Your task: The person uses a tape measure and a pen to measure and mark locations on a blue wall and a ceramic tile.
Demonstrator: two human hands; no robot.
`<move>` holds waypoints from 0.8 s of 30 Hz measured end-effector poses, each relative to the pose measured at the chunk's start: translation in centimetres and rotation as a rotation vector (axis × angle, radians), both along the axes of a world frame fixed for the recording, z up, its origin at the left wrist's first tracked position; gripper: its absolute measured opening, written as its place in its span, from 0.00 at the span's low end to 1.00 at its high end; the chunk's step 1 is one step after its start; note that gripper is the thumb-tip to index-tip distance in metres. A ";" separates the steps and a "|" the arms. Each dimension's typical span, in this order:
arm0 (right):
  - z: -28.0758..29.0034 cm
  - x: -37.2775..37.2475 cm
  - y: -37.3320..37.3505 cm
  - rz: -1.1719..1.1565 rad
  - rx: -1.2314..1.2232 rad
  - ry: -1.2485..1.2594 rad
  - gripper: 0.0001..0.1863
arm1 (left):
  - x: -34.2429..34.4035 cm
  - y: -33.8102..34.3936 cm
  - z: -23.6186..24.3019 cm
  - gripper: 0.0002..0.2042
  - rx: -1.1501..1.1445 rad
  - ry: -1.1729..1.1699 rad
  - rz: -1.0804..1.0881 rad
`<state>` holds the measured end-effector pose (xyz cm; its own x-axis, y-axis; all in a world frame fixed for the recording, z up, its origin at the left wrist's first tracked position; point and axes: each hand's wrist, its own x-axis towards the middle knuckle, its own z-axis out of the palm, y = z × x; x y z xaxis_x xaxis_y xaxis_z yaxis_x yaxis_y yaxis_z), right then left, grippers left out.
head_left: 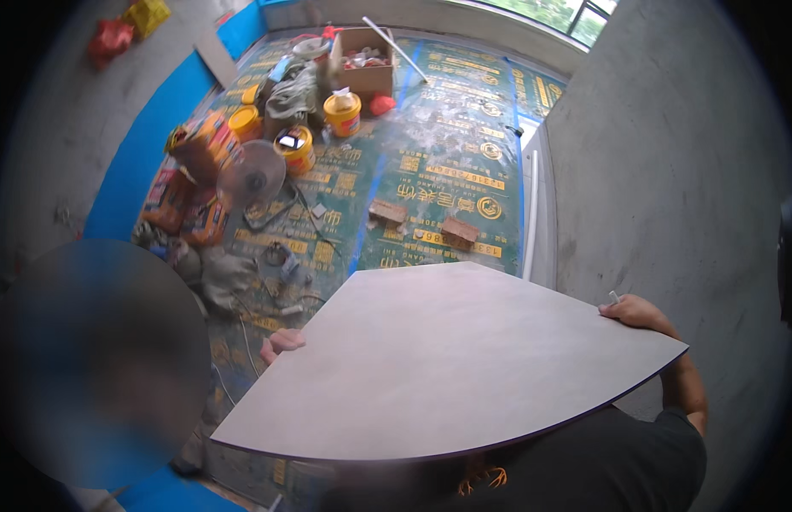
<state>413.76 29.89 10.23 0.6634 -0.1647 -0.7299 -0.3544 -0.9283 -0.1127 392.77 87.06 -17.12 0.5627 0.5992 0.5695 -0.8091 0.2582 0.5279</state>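
Note:
A large light-grey tile [447, 358] spans the lower middle of the view, its face upward and its lower edge dark. My left hand [283, 343] grips the tile's left edge; fingers show there while the arm is hidden beneath. At the right edge, my right hand [641, 312] is closed on the tile near its corner, the thumb on top. A small white stick-like piece [615, 297] pokes up by the right hand's fingers; its kind is unclear. Past the tile's far edge lie two reddish brick pieces [458, 229] on the floor covering.
Green printed floor sheeting [438, 179] runs toward a window. Yellow buckets [342, 115], orange bags [204, 218] and a cardboard box [363, 68] crowd the left side. A grey wall [643, 171] and white pipe [532, 213] stand right. A blurred round patch covers the lower left.

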 end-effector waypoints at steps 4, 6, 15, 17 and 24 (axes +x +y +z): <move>-1.5 4.7 -2.6 0.016 -0.030 -0.057 0.25 | 13.8 -2.3 0.4 0.21 0.141 -0.102 0.182; -2.1 8.7 -3.2 -0.028 0.008 -0.050 0.26 | 19.8 -2.8 1.4 0.22 0.078 -0.132 0.185; -5.9 34.1 -5.9 -0.059 0.054 -0.038 0.28 | 52.0 -3.5 3.4 0.17 0.043 0.036 -0.045; -4.8 39.3 -4.8 -0.163 0.106 0.002 0.30 | 57.5 -4.5 5.8 0.16 0.022 0.286 0.170; -7.5 52.9 -3.4 -0.194 0.161 0.078 0.28 | 70.0 -4.1 5.9 0.10 0.023 0.430 0.150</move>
<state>466.66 26.53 2.70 0.5710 -0.1606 -0.8051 -0.5377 -0.8142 -0.2190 462.80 83.00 -11.24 0.6588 0.6820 0.3177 -0.5431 0.1389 0.8281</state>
